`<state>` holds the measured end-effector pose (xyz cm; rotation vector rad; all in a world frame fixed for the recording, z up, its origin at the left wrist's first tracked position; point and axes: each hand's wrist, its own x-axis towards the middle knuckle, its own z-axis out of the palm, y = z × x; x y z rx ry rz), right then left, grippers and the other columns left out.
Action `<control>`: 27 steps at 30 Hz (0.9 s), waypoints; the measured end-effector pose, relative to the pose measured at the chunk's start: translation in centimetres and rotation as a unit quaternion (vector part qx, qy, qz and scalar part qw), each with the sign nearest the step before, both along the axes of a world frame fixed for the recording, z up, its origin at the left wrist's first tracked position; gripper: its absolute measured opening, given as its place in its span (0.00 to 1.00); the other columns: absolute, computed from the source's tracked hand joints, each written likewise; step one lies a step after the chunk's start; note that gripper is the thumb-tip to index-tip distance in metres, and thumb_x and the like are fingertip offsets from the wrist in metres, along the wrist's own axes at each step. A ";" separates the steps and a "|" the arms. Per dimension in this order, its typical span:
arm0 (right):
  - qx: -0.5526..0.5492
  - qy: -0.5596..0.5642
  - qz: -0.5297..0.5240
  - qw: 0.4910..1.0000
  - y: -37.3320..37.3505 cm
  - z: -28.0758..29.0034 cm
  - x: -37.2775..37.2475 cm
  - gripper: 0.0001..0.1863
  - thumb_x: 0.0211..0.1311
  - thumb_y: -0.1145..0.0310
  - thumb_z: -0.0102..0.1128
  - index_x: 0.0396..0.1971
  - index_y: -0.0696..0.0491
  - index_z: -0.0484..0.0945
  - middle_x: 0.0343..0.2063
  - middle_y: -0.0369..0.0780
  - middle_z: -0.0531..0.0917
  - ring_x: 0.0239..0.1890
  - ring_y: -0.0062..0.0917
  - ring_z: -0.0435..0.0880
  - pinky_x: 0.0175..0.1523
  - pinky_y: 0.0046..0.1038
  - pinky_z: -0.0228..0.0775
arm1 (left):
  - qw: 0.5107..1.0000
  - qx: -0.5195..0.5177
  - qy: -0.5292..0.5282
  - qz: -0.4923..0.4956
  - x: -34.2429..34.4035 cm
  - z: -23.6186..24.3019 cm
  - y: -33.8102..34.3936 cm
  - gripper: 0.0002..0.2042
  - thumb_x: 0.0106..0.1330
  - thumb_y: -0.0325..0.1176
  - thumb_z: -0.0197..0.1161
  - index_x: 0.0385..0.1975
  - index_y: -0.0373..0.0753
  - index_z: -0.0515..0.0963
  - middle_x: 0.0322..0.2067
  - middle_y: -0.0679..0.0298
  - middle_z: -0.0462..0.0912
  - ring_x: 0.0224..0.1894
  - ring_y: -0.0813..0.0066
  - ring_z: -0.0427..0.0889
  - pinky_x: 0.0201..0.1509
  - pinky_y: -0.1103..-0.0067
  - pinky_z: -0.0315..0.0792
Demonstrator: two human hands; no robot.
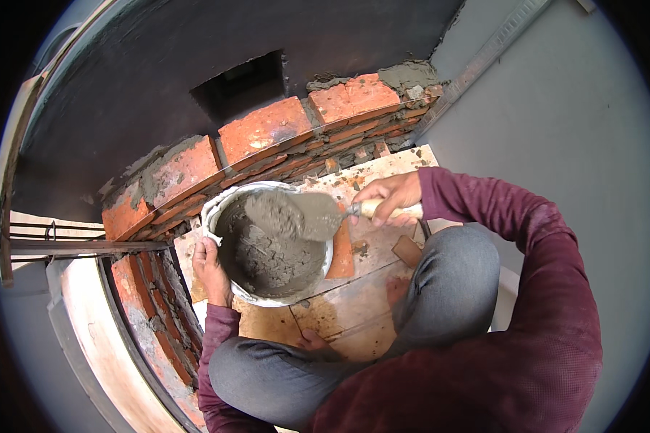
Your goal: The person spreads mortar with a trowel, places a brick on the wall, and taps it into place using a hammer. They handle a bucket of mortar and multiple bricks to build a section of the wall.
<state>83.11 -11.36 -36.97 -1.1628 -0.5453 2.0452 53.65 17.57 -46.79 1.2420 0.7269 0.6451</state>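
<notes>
My right hand (390, 198) is wrapped round the pale handle of a trowel (325, 216). A lump of wet grey mortar (276, 214) lies on the blade, which is over a white bucket (330, 260). More mortar (267, 256) covers the bucket's bottom and inner wall. At the bucket's left side, my left hand (211, 270) grips the rim, partly hidden below it. Beyond the bucket runs a low brick wall (263, 130), its top bricks set apart with mortar in some of the gaps. A thin string line crosses along its front edge.
Wooden boards (354, 310) lie beneath me, with a loose brick (341, 252) beside the bucket and a brick fragment (407, 250). A dark wall with a square opening (242, 86) rises behind the bricks. A metal straightedge (484, 61) leans at the far right. Another brick wall (155, 317) stands left.
</notes>
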 end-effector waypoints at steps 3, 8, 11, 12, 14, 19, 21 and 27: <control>-0.010 -0.077 -0.108 0.991 -0.7 5.8 2.1 0.21 0.59 0.79 0.57 0.53 0.61 0.68 0.17 0.36 0.74 0.09 0.15 0.71 0.12 0.19 0.65 | 1.000 -0.003 -0.001 0.029 -0.8 -0.7 0.0 0.14 0.76 0.38 0.52 0.44 0.32 0.77 0.38 0.69 0.79 0.40 0.84 0.72 0.46 0.84 0.66; -0.016 -0.237 -0.270 0.933 1.1 10.0 3.0 0.09 0.63 0.75 0.50 0.42 0.58 0.70 0.19 0.35 0.73 0.10 0.14 0.72 0.12 0.18 0.70 | 0.999 0.027 -0.004 0.025 -1.9 -1.8 0.4 0.12 0.76 0.37 0.52 0.38 0.35 0.76 0.34 0.72 0.76 0.37 0.86 0.69 0.43 0.84 0.65; -0.065 -0.406 -0.222 0.884 4.5 7.5 4.3 0.09 0.63 0.69 0.53 0.38 0.58 0.67 0.24 0.40 0.76 0.16 0.23 0.76 0.18 0.28 0.72 | 0.999 0.014 0.002 0.052 -1.5 -1.4 -0.3 0.11 0.76 0.37 0.52 0.35 0.37 0.75 0.33 0.73 0.74 0.35 0.86 0.67 0.41 0.84 0.63; -0.089 -0.443 -0.180 0.874 6.0 7.1 4.3 0.11 0.63 0.68 0.54 0.39 0.59 0.68 0.26 0.43 0.78 0.20 0.28 0.80 0.24 0.34 0.76 | 0.998 0.004 0.006 0.065 -1.6 -1.6 -0.3 0.11 0.76 0.37 0.52 0.34 0.37 0.75 0.32 0.74 0.74 0.35 0.86 0.67 0.40 0.84 0.63; -0.071 -0.614 -0.034 0.785 7.3 8.0 2.7 0.17 0.63 0.64 0.55 0.41 0.64 0.68 0.33 0.50 0.80 0.33 0.35 0.83 0.41 0.39 0.76 | 0.998 -0.017 -0.001 0.068 -2.2 -1.8 -0.3 0.11 0.76 0.38 0.53 0.34 0.38 0.74 0.32 0.74 0.74 0.35 0.86 0.67 0.40 0.84 0.63; -0.082 -0.672 -0.023 0.736 5.3 9.8 2.3 0.23 0.66 0.60 0.54 0.49 0.66 0.69 0.33 0.49 0.80 0.34 0.34 0.83 0.44 0.35 0.73 | 0.997 -0.024 -0.013 0.076 -4.2 -3.8 0.5 0.10 0.75 0.38 0.53 0.32 0.40 0.72 0.31 0.74 0.72 0.35 0.87 0.66 0.41 0.85 0.63; -0.058 -0.638 -0.072 0.765 5.1 9.6 2.6 0.21 0.69 0.60 0.51 0.48 0.64 0.69 0.28 0.45 0.79 0.27 0.30 0.80 0.36 0.34 0.75 | 0.996 -0.036 -0.027 0.072 -4.2 -4.1 0.6 0.10 0.75 0.38 0.53 0.32 0.40 0.72 0.31 0.74 0.72 0.35 0.87 0.66 0.40 0.85 0.63; -0.108 -0.376 -0.274 0.879 3.2 4.3 7.7 0.13 0.74 0.60 0.40 0.42 0.55 0.68 0.21 0.39 0.74 0.11 0.23 0.73 0.15 0.27 0.74 | 0.998 -0.028 -0.019 0.061 -3.5 -4.4 0.4 0.10 0.76 0.37 0.51 0.32 0.40 0.72 0.31 0.74 0.71 0.35 0.86 0.66 0.41 0.85 0.63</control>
